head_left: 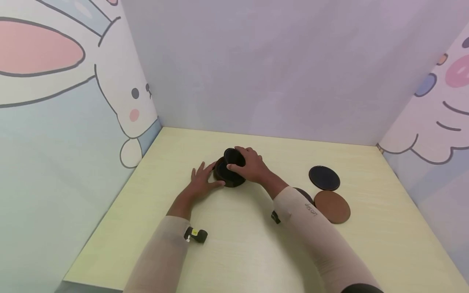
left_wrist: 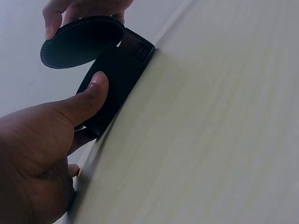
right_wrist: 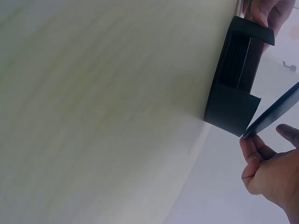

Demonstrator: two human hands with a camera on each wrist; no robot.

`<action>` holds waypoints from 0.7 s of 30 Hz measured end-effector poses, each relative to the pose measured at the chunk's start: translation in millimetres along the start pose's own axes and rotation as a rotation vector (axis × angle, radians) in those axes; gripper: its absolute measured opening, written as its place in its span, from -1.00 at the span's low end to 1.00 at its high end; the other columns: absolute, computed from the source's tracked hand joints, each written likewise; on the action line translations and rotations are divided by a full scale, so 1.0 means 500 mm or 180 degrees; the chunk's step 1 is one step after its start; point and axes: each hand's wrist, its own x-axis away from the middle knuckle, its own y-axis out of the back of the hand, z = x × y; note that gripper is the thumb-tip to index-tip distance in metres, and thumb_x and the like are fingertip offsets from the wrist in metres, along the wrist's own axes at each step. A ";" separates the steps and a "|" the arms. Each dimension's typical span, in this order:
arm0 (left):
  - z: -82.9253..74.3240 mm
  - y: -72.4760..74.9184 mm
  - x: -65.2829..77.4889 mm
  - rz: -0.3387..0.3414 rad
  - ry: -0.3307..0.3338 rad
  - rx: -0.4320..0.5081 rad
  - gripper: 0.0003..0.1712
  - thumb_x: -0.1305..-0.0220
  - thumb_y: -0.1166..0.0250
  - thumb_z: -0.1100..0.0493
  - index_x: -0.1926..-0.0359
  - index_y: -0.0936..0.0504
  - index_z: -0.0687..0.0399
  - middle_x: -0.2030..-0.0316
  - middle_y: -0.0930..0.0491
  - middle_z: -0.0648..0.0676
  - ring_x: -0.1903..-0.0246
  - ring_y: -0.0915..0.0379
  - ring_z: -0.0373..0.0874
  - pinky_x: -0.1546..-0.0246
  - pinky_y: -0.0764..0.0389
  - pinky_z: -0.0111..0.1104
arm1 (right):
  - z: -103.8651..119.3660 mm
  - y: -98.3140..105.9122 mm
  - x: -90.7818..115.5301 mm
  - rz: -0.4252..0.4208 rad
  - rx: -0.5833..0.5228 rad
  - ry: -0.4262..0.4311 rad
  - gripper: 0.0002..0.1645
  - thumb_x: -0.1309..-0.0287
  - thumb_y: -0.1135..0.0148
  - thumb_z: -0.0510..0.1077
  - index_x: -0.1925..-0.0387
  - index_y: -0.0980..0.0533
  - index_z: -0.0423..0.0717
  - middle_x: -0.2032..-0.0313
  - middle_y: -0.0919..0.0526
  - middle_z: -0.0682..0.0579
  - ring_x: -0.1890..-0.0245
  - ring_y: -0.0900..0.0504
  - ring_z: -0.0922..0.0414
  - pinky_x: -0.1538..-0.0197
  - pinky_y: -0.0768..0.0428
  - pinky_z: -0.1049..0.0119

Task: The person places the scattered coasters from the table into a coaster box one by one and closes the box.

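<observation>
A round black coaster holder (head_left: 234, 184) stands on the table, with a cut-out in its side wall (right_wrist: 233, 109). Its left side is held by my left hand (head_left: 199, 183), the thumb pressing the outer wall in the left wrist view. With my right hand (head_left: 253, 165) I pinch a round black coaster (head_left: 231, 156) by its edge. This coaster (left_wrist: 77, 44) has light stitching near its rim and is tilted over the holder's opening. In the right wrist view, its lower edge is right at the holder's rim. Several coasters show stacked through the cut-out.
To the right lie a black coaster (head_left: 324, 178) and a brown coaster (head_left: 332, 206). Another dark coaster (head_left: 303, 194) is partly hidden under my right forearm. The pale table (head_left: 234, 252) meets a plain wall (head_left: 271, 73) behind, with cartoon-printed walls at both sides.
</observation>
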 end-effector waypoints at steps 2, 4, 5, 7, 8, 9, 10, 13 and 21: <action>-0.003 0.000 0.001 -0.0009 0.0000 -0.0010 0.10 -0.42 -0.42 -0.35 -0.77 -0.06 -0.31 -0.77 0.00 0.20 -0.79 0.57 0.28 -0.71 0.52 0.36 | 0.002 -0.001 0.000 0.0023 0.0038 0.0013 0.02 -0.43 -0.23 0.39 -0.72 -0.19 0.11 -0.58 -0.35 -0.26 -0.58 -0.32 -0.29 -0.54 -0.27 -0.43; -0.004 0.000 0.001 -0.0016 0.0004 -0.0031 0.09 -0.42 -0.42 -0.34 -0.77 -0.07 -0.31 -0.77 -0.01 0.19 -0.79 0.55 0.26 -0.72 0.53 0.34 | 0.006 -0.001 0.000 0.0046 0.0060 0.0030 0.03 -0.43 -0.22 0.40 -0.73 -0.17 0.11 -0.61 -0.33 -0.25 -0.62 -0.24 -0.29 -0.52 -0.23 -0.43; -0.004 0.000 0.001 -0.0020 0.0004 -0.0041 0.09 -0.43 -0.42 -0.33 -0.77 -0.07 -0.30 -0.77 -0.02 0.19 -0.79 0.55 0.26 -0.72 0.53 0.33 | 0.008 -0.001 0.001 0.0050 0.0080 0.0033 0.03 -0.43 -0.21 0.41 -0.73 -0.17 0.12 -0.61 -0.32 -0.25 -0.62 -0.23 -0.29 -0.50 -0.23 -0.42; -0.004 0.000 0.000 -0.0016 0.0007 -0.0052 0.09 -0.43 -0.42 -0.33 -0.77 -0.07 -0.29 -0.77 -0.03 0.19 -0.79 0.54 0.25 -0.72 0.53 0.32 | 0.011 -0.001 0.002 0.0048 0.0111 0.0045 0.04 -0.42 -0.21 0.41 -0.72 -0.17 0.11 -0.61 -0.32 -0.25 -0.61 -0.22 -0.29 -0.48 -0.24 -0.40; -0.004 0.000 -0.001 -0.0013 0.0002 -0.0057 0.09 -0.43 -0.42 -0.33 -0.77 -0.07 -0.28 -0.77 -0.03 0.19 -0.79 0.53 0.25 -0.72 0.53 0.32 | 0.012 0.000 0.003 0.0047 0.0136 0.0049 0.04 -0.42 -0.21 0.41 -0.72 -0.17 0.11 -0.61 -0.32 -0.25 -0.61 -0.23 -0.29 -0.47 -0.24 -0.39; -0.004 0.000 -0.001 -0.0007 -0.0002 -0.0055 0.09 -0.43 -0.42 -0.33 -0.77 -0.07 -0.27 -0.77 -0.04 0.20 -0.79 0.53 0.26 -0.72 0.53 0.32 | 0.012 -0.001 0.004 0.0044 0.0155 0.0058 0.03 -0.42 -0.22 0.41 -0.72 -0.18 0.10 -0.60 -0.33 -0.25 -0.60 -0.23 -0.29 -0.46 -0.25 -0.39; -0.005 0.000 -0.002 -0.0001 -0.0006 -0.0056 0.10 -0.43 -0.42 -0.33 -0.77 -0.07 -0.26 -0.77 -0.04 0.20 -0.79 0.52 0.26 -0.72 0.54 0.31 | 0.013 -0.001 0.004 0.0041 0.0173 0.0068 0.03 -0.43 -0.21 0.41 -0.72 -0.18 0.09 -0.60 -0.33 -0.26 -0.59 -0.24 -0.30 -0.45 -0.26 -0.38; -0.005 0.001 -0.002 0.0011 -0.0020 -0.0047 0.10 -0.44 -0.42 -0.33 -0.78 -0.06 -0.24 -0.76 -0.05 0.19 -0.79 0.52 0.26 -0.72 0.55 0.30 | 0.014 -0.001 0.005 0.0040 0.0219 0.0089 0.02 -0.44 -0.21 0.40 -0.71 -0.18 0.09 -0.59 -0.32 -0.27 -0.58 -0.24 -0.30 -0.46 -0.25 -0.39; -0.008 0.002 -0.001 0.0010 0.0029 -0.0046 0.10 -0.44 -0.41 -0.33 -0.78 -0.06 -0.23 -0.77 -0.02 0.21 -0.79 0.53 0.27 -0.72 0.53 0.32 | 0.010 0.001 0.004 0.0041 0.0271 0.0122 0.10 -0.38 -0.28 0.43 -0.73 -0.16 0.09 -0.63 -0.23 -0.25 -0.65 -0.13 -0.30 -0.53 -0.18 -0.43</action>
